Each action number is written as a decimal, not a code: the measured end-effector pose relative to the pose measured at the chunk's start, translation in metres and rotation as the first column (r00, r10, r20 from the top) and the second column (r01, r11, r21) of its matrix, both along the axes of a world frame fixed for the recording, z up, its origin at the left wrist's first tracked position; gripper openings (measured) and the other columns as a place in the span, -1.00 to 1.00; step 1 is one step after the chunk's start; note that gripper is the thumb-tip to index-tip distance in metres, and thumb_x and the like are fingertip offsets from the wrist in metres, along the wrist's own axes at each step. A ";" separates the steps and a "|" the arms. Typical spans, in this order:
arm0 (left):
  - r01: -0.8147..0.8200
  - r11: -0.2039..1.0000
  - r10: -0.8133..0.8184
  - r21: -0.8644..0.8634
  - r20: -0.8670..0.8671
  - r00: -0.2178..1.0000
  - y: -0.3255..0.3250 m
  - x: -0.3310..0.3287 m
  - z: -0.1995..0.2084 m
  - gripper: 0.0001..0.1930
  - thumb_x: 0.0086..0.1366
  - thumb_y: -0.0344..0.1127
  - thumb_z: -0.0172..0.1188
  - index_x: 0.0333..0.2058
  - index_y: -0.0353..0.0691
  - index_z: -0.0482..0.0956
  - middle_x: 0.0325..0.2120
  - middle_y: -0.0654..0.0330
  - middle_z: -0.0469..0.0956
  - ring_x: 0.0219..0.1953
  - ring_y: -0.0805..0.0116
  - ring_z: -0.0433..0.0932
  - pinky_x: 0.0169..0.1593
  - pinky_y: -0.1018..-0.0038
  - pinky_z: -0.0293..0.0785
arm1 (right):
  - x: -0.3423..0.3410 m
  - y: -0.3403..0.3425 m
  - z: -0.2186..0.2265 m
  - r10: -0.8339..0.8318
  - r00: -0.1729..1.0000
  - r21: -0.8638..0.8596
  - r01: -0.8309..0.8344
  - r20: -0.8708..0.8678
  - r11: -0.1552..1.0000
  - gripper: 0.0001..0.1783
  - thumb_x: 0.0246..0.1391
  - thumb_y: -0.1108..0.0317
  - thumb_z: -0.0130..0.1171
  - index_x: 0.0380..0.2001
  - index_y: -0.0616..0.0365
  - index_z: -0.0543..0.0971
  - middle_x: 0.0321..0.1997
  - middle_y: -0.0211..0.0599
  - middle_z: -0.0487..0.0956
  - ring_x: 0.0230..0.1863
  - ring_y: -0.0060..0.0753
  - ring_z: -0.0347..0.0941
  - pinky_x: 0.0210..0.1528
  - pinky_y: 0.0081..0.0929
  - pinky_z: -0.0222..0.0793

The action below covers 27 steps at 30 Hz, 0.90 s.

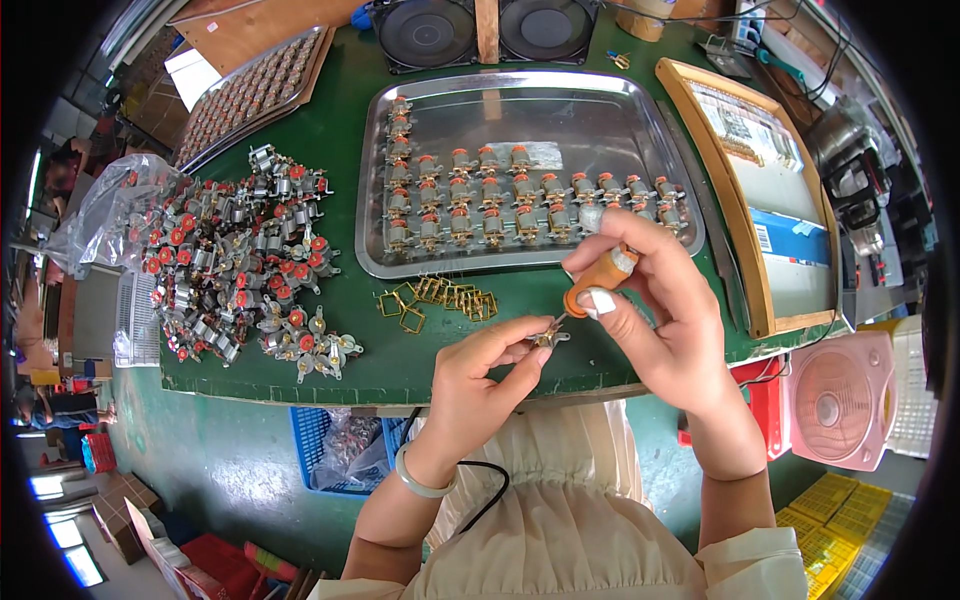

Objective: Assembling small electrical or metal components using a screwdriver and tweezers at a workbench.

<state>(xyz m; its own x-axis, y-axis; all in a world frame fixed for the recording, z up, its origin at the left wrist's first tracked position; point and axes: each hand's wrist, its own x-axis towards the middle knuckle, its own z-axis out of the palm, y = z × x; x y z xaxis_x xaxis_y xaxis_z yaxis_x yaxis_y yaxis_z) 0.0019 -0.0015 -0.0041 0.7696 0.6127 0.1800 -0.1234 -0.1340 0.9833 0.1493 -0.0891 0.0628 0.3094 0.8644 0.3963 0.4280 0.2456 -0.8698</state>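
Near the table's front edge my left hand pinches a small metal motor between thumb and fingertips. My right hand is closed round a short orange-handled tool; its thin metal tip meets the motor, and I cannot tell its exact kind. Just beyond my left hand lie several square brass frames. Behind both hands a shiny metal tray bears rows of upright small motors with orange tops. Loose motors with red ends make a large heap on the left.
A second tray full of motors lies at the far left. Tweezers and a wooden-framed box flank the main tray's right side. Two black fans stand behind it. A clear plastic bag touches the heap. Below are a blue basket and a pink fan.
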 end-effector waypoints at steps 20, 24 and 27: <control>-0.013 0.999 0.016 0.041 -0.084 0.996 -0.001 0.000 0.003 -0.73 0.04 -0.54 0.15 -0.22 -0.30 0.49 -0.41 0.15 0.56 -0.38 0.47 0.56 -0.30 0.60 0.48 | 0.020 0.012 -0.003 -0.015 0.999 -0.091 0.018 0.029 0.996 -0.58 -0.01 0.49 0.06 -0.01 0.21 0.34 -0.14 -0.26 0.46 -0.23 -0.57 0.40 -0.14 -0.58 0.31; -0.015 0.998 0.020 0.068 -0.081 0.996 -0.002 0.001 0.004 -0.74 0.04 -0.53 0.16 -0.22 -0.30 0.50 -0.42 0.14 0.56 -0.39 0.45 0.56 -0.31 0.60 0.47 | 0.021 0.013 0.002 -0.096 0.837 -0.063 0.154 0.539 0.986 -0.59 0.02 0.49 0.03 -0.01 0.23 0.33 -0.16 -0.27 0.48 -0.26 -0.56 0.39 -0.11 -0.58 0.30; -0.009 0.999 0.013 0.042 -0.080 0.997 -0.001 0.000 0.003 -0.74 0.03 -0.53 0.16 -0.23 -0.30 0.50 -0.42 0.14 0.56 -0.39 0.44 0.57 -0.31 0.60 0.47 | 0.009 0.021 -0.001 -0.022 0.922 0.013 0.029 -0.385 1.000 -0.62 -0.11 0.47 0.18 -0.14 0.23 0.44 -0.39 -0.33 0.52 -0.39 -0.56 0.36 -0.24 -0.60 0.30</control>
